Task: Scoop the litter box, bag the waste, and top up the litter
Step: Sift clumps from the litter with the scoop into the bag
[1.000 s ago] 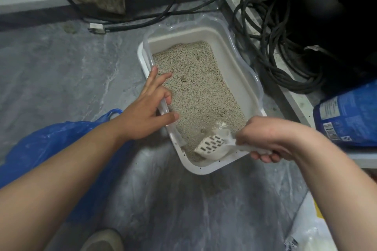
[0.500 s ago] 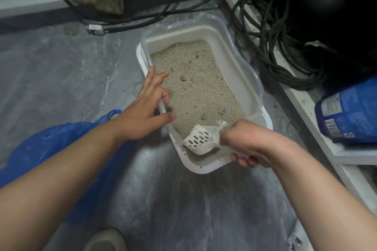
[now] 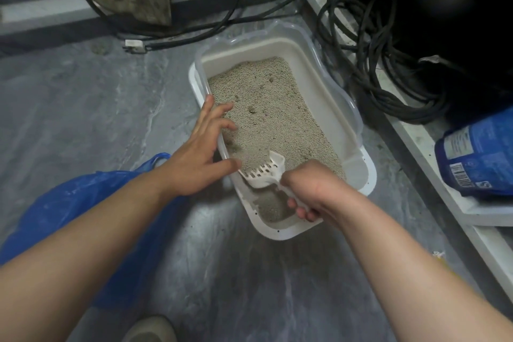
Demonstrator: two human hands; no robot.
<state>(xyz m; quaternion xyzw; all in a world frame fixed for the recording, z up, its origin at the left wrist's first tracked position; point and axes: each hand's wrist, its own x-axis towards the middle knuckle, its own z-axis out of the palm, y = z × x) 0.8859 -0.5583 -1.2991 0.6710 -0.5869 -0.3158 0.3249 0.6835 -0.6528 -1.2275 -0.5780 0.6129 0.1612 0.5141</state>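
Scoop (image 3: 265,172) moved left; r. hand (image 3: 311,189) gripping.

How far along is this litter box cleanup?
Early on. Nothing looks finished. In hand: the right hand works the white scoop through the litter while the left hand steadies the box rim. Left: bagging waste in the blue bag and topping up.

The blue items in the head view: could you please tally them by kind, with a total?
Blue plastic bag: 1
Blue litter sack: 1
Total: 2
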